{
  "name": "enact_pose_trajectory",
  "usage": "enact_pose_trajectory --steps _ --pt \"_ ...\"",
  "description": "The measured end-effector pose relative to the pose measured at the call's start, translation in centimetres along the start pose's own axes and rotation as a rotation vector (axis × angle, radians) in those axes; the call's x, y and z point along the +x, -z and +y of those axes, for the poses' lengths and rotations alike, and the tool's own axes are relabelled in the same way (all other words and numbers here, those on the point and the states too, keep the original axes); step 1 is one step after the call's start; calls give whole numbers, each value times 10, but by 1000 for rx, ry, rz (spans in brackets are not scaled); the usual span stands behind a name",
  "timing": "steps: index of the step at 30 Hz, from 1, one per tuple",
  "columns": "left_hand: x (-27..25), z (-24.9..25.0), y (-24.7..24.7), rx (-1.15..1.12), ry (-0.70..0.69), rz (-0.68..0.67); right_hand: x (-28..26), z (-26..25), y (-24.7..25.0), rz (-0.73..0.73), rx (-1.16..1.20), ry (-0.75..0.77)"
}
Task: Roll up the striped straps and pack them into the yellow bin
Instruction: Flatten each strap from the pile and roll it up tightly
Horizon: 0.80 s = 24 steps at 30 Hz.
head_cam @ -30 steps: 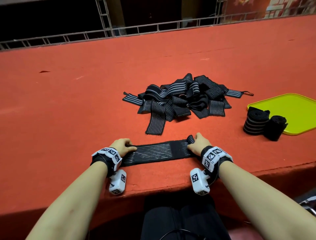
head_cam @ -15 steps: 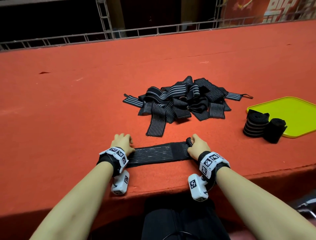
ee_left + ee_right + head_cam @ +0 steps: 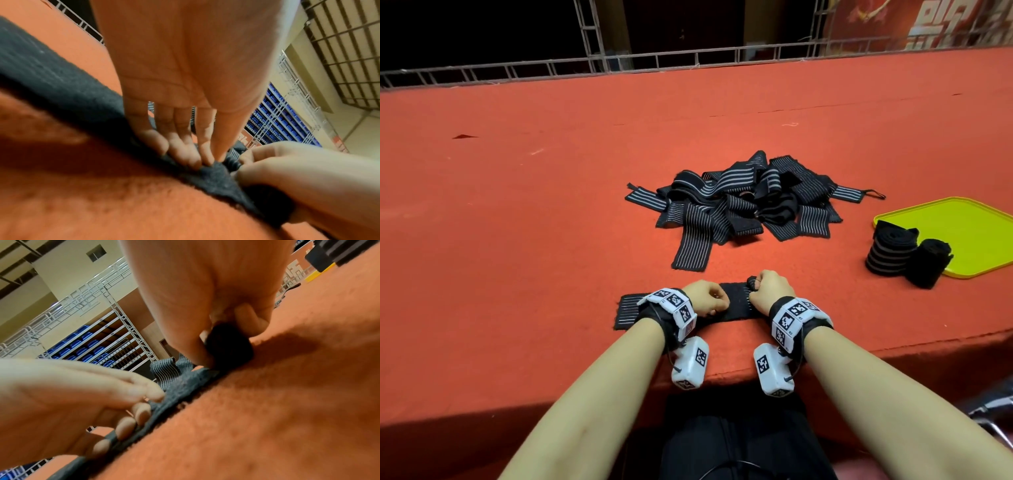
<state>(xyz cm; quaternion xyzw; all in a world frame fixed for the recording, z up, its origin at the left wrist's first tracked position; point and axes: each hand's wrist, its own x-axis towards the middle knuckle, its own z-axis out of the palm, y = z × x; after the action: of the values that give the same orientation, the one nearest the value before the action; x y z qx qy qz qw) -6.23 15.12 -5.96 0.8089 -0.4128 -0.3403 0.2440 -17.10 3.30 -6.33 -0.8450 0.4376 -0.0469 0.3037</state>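
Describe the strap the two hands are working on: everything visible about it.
The strap is a black band with thin pale lengthwise stripes, fuzzy woven fabric by the look. It lies flat across the red table near the front edge, its left end free. The right end is wound into a small tight roll, pinched by the right hand. The left hand presses curled fingertips onto the flat part beside the roll.

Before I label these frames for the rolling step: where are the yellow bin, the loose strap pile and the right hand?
yellow bin [image 3: 976, 236]: head view, bare floor.
loose strap pile [image 3: 722, 209]: head view, middle.
right hand [image 3: 770, 287]: head view, back.
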Motion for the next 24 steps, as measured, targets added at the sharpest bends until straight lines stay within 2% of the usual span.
enact_pose_trajectory --steps 4,9,14,16,18,20,22,24 --pt "8 2 -3 40 16 28 2 -3 3 -77 73 14" --pt "12 4 -11 271 -7 78 6 5 11 -133 139 -130" --pt "13 10 -19 229 -23 137 5 -1 6 -159 127 -137" --pt "13 11 -21 144 3 179 4 -7 0 -136 143 -122" --pt "15 8 -22 -61 51 216 2 -12 -7 -89 92 -74" --pt "15 9 -20 -273 101 198 -1 -16 -11 -80 75 -34" --pt "15 11 -17 -409 136 153 -2 -17 -10 -131 158 -33" --pt "15 11 -16 -458 134 134 -2 -14 -7 -189 339 -42"
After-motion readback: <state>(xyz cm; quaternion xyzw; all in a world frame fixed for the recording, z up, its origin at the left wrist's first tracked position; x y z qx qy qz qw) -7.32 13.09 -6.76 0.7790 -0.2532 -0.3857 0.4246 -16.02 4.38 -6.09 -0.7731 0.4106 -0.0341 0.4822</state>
